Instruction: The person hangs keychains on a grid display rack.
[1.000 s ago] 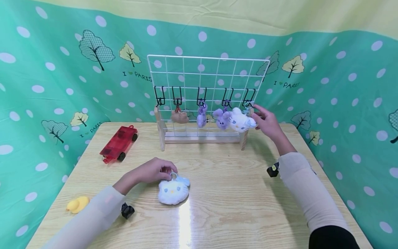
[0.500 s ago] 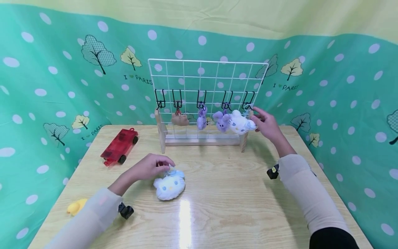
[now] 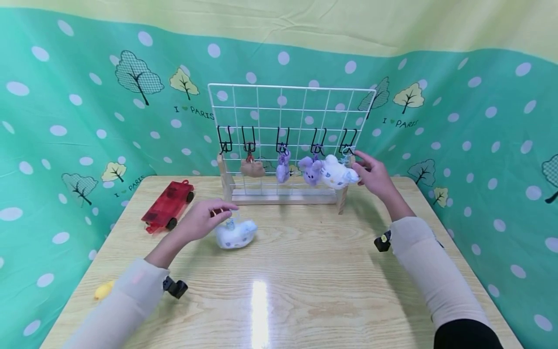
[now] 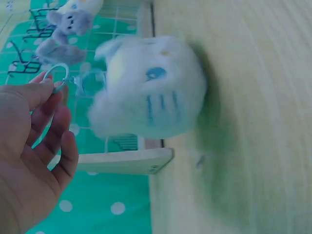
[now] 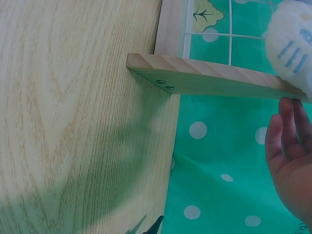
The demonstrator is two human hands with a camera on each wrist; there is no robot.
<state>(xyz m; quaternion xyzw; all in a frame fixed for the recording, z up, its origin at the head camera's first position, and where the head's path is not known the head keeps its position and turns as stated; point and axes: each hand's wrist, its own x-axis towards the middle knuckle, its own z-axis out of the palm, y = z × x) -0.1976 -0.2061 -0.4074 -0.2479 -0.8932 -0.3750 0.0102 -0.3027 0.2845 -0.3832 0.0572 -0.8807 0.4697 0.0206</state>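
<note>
My left hand (image 3: 205, 219) pinches the pale blue ring (image 4: 57, 78) of a white cat-face plush keychain (image 3: 235, 234) between thumb and forefinger. The plush hangs from it in front of the rack, apart from the hooks. At the rack's right end my right hand (image 3: 374, 175) has its fingers extended by the wooden side leg (image 5: 209, 75); its thumb and forefinger lie outside the right wrist view. Beside it, a similar white cat plush (image 3: 336, 173) hangs tilted at the rightmost black hook (image 3: 347, 145). Whether my fingertips touch its ring is unclear.
The white wire rack (image 3: 279, 88) also carries a brown plush (image 3: 253, 167) and two purple plushes (image 3: 283, 167). Its leftmost hook (image 3: 224, 144) bears no plush. A red toy car (image 3: 169, 206) and a partly hidden yellow rubber duck (image 3: 103, 290) sit on the left of the table.
My left hand has lifted the white cat plush from the table and carried it toward the rack; the plush has swung and tipped. My right hand has stayed at the rack's right end.
</note>
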